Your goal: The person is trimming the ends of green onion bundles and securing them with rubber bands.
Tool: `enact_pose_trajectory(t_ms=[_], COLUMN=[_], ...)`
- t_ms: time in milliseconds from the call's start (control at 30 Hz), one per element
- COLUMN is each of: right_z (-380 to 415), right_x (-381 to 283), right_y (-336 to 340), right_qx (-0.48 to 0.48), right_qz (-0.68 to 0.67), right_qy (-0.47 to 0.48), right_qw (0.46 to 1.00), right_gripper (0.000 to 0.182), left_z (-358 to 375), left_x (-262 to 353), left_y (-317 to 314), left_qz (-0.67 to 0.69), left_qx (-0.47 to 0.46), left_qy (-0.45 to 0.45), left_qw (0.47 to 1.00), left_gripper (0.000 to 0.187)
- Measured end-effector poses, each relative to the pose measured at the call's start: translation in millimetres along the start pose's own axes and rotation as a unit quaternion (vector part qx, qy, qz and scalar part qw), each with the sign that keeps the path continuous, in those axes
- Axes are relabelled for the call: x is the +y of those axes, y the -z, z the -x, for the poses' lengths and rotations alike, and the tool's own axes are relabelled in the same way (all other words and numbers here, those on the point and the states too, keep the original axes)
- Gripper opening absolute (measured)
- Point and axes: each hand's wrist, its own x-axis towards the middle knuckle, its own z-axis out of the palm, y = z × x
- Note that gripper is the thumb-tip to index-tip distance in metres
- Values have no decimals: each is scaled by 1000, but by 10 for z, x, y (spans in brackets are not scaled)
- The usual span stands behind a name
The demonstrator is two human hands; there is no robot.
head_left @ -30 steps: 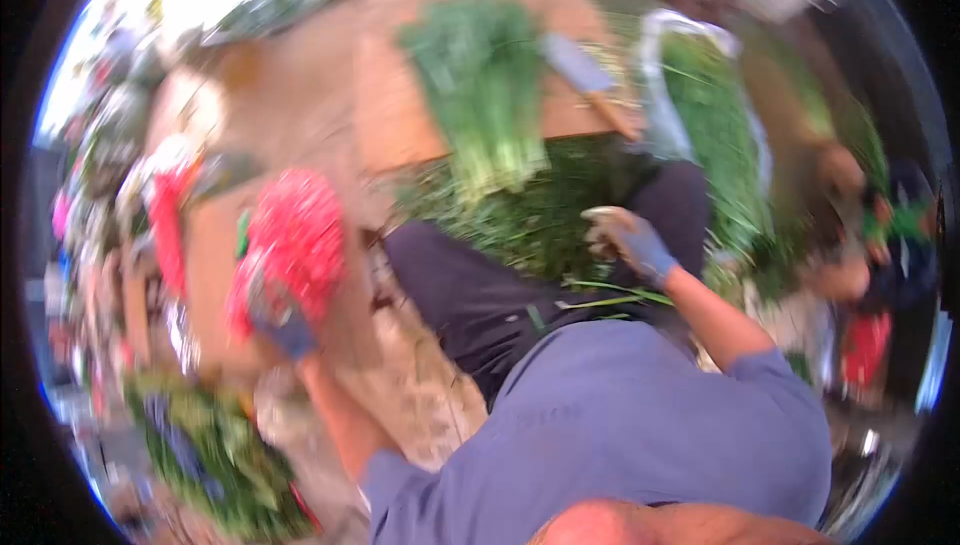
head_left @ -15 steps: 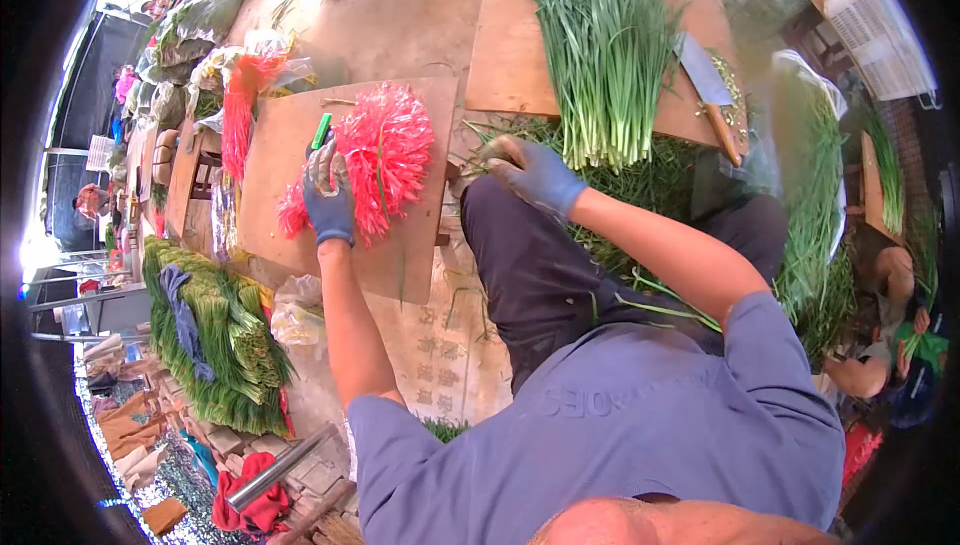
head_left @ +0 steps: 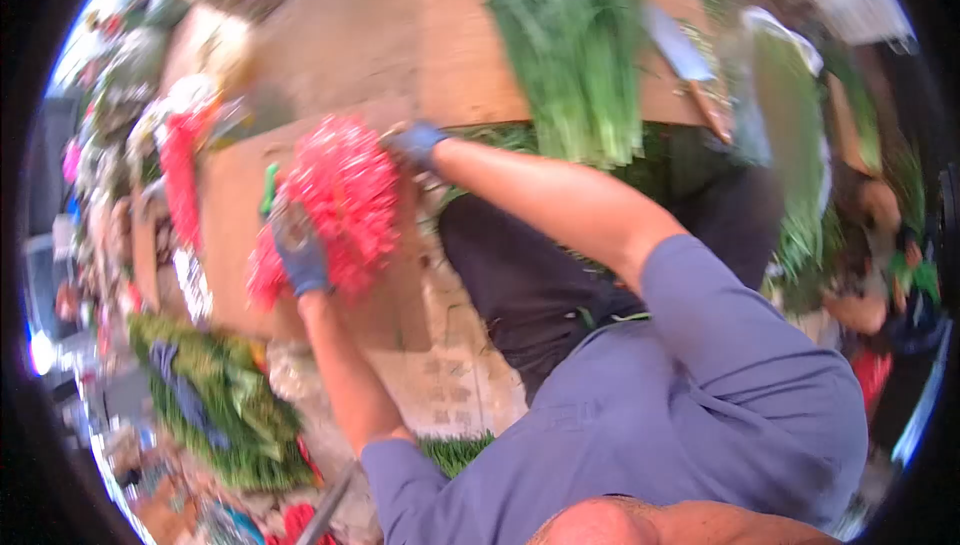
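Gloved in blue and grey, my left hand [head_left: 298,243] rests at the left side of a shiny pink-red bundle of plastic strands [head_left: 345,195] on a brown board [head_left: 225,205]. A small green object [head_left: 269,188] stands up just beyond its fingers; whether the fingers grip anything is blurred. My right hand [head_left: 415,143], in a similar glove, is at the right edge of the pink bundle, its fingers smeared by motion. Long green stalks with pale ends [head_left: 575,55] lie on a second board [head_left: 455,55], beside a knife [head_left: 688,60] with a wooden handle.
A large heap of green stalks [head_left: 215,405] with a blue cloth [head_left: 185,395] lies at lower left. Red strands [head_left: 181,175] hang left of the near board. More greens [head_left: 790,135] are in a bag at right. Another person's arm [head_left: 858,311] shows at far right.
My right hand has moved left from near the green stalks to the pink bundle. My left hand stays beside the bundle. The whole view has shifted and blurred.
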Motion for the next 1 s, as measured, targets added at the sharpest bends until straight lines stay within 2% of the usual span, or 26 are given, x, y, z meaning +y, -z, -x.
enact_pose_trajectory(t_ms=[67,100,133,200,300,367,467,533,567,600,633,700,733,800,833,867,933,1000], right_z=[-99,-74,-153,-119,148,609,1447,1928,2279,2633,2874,3298,3415,3384,3413,3371,3220,3014], right_x=[182,184,299,294,95,-188,-465,-444,-471,-519,-569,-585,-475,-229,-183,-22,142,203], right_y=[45,-1,-25,-94,-111,65,415,604,757,877,942,1024,1097,1191,1170,1159,1099,1058], right_qx=[-20,40,66,144,231,275,316,257,219,181,144,63,114,174,128,137,152,181], right_qz=[-107,-77,-33,8,-26,-123,-89,-182,-187,-194,-251,-362,-281,-120,-218,-190,12,167], right_qy=[4,1,63,67,120,181,277,340,325,309,316,320,319,317,239,190,231,271], right_qw=[994,996,995,987,965,936,903,886,901,914,904,873,898,925,937,954,961,931], right_gripper=[14,12,17,21,20,17,12,20,23,26,27,29,28,29,32,35,36,36], left_z=[61,85,120,125,133,157,99,57,39,11,-19,52,139,264,341,400,535,766], left_x=[-77,-61,-64,-75,7,-90,-182,-60,1,-2,193,952,1410,1726,1868,1967,1969,1983], left_y=[-85,-68,-89,-102,-121,-169,-139,-86,-54,-10,55,212,257,297,263,207,227,305], left_qz=[4,-17,-34,-78,-74,-87,-86,-64,-54,-62,-70,-89,-111,-26,32,98,66,71], left_qx=[-4,-7,-12,-16,-34,-59,-95,-76,-64,17,52,123,134,87,89,93,62,68], left_qy=[19,28,15,-7,19,34,63,43,33,-55,-55,-49,-167,-146,-121,-100,-56,-2], left_qw=[1000,999,999,997,996,994,990,994,996,996,995,987,970,985,988,986,994,995], left_gripper=[36,38,38,39,39,42,46,46,46,44,43,41,38,34,29,24,23,23])
